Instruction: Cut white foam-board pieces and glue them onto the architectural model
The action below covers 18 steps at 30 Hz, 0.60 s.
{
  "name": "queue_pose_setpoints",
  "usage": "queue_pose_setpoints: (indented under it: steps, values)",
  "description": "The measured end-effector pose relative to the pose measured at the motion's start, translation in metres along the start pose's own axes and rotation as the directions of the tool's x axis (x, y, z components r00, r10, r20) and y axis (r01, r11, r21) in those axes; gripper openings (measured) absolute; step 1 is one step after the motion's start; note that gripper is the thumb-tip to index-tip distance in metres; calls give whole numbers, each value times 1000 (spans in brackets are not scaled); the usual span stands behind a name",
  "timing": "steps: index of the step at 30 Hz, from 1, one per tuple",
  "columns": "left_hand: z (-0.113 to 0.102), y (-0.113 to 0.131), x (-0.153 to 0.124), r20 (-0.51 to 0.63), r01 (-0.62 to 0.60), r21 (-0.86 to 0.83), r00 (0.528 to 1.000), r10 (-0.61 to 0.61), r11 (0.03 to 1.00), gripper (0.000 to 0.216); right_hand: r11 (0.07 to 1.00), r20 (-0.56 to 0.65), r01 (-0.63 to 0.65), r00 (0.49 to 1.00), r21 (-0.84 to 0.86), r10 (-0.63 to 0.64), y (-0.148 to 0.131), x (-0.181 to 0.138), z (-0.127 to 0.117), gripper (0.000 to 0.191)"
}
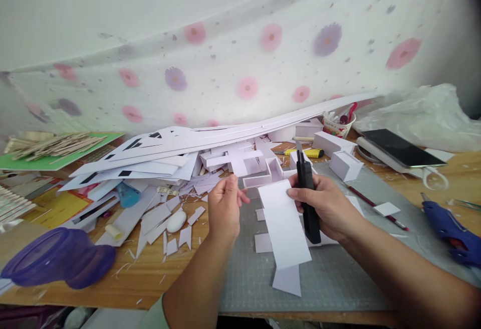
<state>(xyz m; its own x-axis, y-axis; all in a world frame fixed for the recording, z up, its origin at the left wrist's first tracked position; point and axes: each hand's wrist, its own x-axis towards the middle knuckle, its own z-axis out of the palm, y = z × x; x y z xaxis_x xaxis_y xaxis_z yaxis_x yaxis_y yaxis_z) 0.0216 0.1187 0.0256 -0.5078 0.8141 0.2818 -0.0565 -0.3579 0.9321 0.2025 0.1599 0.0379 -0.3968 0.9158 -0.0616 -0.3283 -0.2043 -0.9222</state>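
My right hand is closed around a black utility knife, blade end pointing up and away, and it also pinches the top edge of a long white paper strip. The strip hangs down over the grey cutting mat. My left hand hovers just left of the strip, fingers loosely curled and apart, holding nothing. Small white offcuts lie on the mat beneath both hands.
A heap of white foam-board pieces and sheets fills the back. A purple container sits front left, a blue glue gun at right, a phone, a yellow cutter, a red pencil.
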Motion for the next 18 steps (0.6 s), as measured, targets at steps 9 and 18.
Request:
queue_pose_setpoints:
  steps: [9, 18]
  values:
    - [1, 8, -4, 446, 269, 137, 843, -302, 953, 31, 993, 121, 27, 993, -114, -13, -2, -1, -4, 24]
    - [6, 11, -4, 448, 430, -11, 810, -380, 903, 36, 995, 243, -40, 970, 89, 18, -4, 0, -7, 26]
